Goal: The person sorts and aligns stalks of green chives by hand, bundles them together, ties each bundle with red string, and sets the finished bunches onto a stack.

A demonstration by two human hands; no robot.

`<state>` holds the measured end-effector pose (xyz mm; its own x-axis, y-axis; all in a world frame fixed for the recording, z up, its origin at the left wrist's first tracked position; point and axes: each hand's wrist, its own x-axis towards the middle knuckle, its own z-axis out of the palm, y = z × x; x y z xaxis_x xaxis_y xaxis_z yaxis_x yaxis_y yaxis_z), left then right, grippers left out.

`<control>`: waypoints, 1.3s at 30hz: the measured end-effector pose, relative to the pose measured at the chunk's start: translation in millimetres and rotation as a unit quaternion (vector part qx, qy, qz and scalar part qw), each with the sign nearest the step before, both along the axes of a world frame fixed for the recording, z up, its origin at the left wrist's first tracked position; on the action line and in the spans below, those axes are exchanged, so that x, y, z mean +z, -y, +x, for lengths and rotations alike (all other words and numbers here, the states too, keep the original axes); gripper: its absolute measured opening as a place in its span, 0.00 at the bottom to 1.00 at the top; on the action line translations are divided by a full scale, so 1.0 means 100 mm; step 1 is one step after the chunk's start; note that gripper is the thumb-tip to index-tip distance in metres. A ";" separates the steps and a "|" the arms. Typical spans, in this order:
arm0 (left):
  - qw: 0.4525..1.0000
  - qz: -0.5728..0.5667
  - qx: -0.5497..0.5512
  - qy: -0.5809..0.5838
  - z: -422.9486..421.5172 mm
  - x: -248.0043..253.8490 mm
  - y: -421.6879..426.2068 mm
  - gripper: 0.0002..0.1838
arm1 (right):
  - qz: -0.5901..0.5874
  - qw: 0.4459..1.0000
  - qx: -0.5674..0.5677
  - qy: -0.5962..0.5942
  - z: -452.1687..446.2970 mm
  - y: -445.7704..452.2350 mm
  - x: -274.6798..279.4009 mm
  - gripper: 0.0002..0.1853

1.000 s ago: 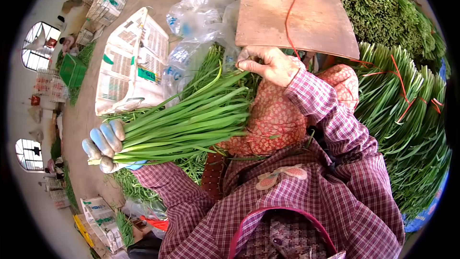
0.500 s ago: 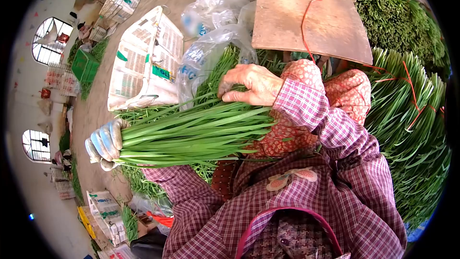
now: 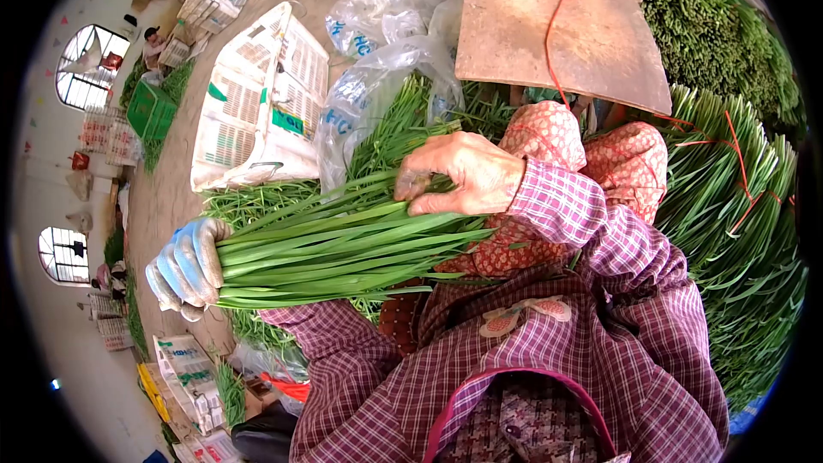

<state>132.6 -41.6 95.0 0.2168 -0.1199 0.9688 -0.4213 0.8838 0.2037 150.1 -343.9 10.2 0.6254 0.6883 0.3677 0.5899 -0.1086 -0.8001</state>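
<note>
My left hand [image 3: 185, 266], in a blue and white glove, is closed round one end of a bunch of garlic chives [image 3: 334, 249]. The long green blades stretch rightwards over my lap, their far ends loose. At the bunch's upper edge is my bare right hand [image 3: 463, 173], its fingers curled and thumb drawn in on some chive blades. Its fingertips are partly hidden among the leaves. More loose chives [image 3: 399, 124] lie just beyond this hand, partly inside a clear plastic bag [image 3: 347, 111].
A white plastic crate [image 3: 257, 103] stands ahead on the left. A wooden board [image 3: 557, 34] with a red string lies ahead of my knees. Tied chive bundles [image 3: 729, 249] are stacked at the right. Farther off are a green crate [image 3: 150, 111] and a person [image 3: 154, 47].
My right hand has shifted slightly right and down along the bunch, fingers still curled at the blades. The gloved left hand keeps its hold, moving slightly left.
</note>
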 end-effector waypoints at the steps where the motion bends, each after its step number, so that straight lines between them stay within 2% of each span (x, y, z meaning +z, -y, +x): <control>1: 1.000 -0.003 0.000 0.004 -0.01 0.01 0.01 0.08 | 0.000 1.000 0.001 0.000 -0.01 -0.01 0.02 0.12; 5: 0.999 0.031 0.003 -0.003 -0.03 0.01 -0.03 0.08 | -0.011 0.998 0.037 -0.041 -0.03 -0.05 0.06 0.11; 8: 0.995 0.102 0.001 0.017 -0.02 0.02 -0.11 0.09 | 0.009 0.996 0.054 -0.065 -0.03 -0.06 0.06 0.10; 14: 0.984 0.167 0.022 0.051 0.03 0.08 -0.08 0.10 | 0.061 0.990 0.032 -0.121 0.00 0.03 0.06 0.09; 17: 0.974 0.217 0.033 0.058 0.01 0.07 -0.09 0.11 | 0.006 0.991 -0.009 -0.130 0.03 0.12 0.17 0.09; 20: 0.963 0.249 0.095 0.042 0.06 -0.03 -0.11 0.13 | 0.000 0.995 -0.064 -0.076 0.06 0.22 0.30 0.07; 23: 0.957 0.225 0.172 -0.067 -0.01 -0.14 0.06 0.11 | -0.011 0.991 -0.113 -0.066 0.12 0.38 0.48 0.05; 24: 0.957 0.223 0.174 -0.067 -0.01 -0.16 0.06 0.11 | -0.030 0.989 -0.138 -0.036 0.11 0.43 0.58 0.05; 25: 0.938 0.260 0.211 -0.092 0.00 -0.18 0.05 0.11 | -0.050 0.985 -0.163 -0.006 0.12 0.48 0.64 0.06; 26: 0.915 0.296 0.247 -0.118 0.01 -0.18 0.05 0.11 | -0.001 0.985 -0.170 0.039 0.15 0.50 0.60 0.11; 27: 0.915 0.294 0.248 -0.117 0.02 -0.18 0.06 0.11 | -0.039 0.984 -0.170 0.021 0.10 0.53 0.75 0.11; 29: 0.888 0.328 0.283 -0.153 0.02 -0.17 0.07 0.11 | -0.045 0.979 -0.181 0.081 0.12 0.56 0.77 0.10; 33: 0.897 0.302 0.260 -0.193 0.05 -0.17 -0.01 0.14 | -0.028 0.978 -0.187 0.084 0.12 0.57 0.82 0.09; 35: 0.904 0.290 0.251 -0.187 0.09 -0.14 0.05 0.14 | -0.052 0.976 -0.209 0.022 0.10 0.57 0.92 0.09; 37: 0.905 0.303 0.201 -0.221 0.09 -0.11 0.06 0.14 | -0.037 0.976 -0.212 0.034 0.14 0.58 0.93 0.08; 39: 0.896 0.309 0.225 -0.226 0.11 -0.17 -0.01 0.12 | -0.075 0.972 -0.208 0.074 0.21 0.67 0.98 0.06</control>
<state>143.2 -41.1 77.7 0.7314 -0.4047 0.5489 -0.4579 0.3049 0.8350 171.3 -411.3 108.3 0.8089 0.4401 0.3898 0.5776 -0.4713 -0.6665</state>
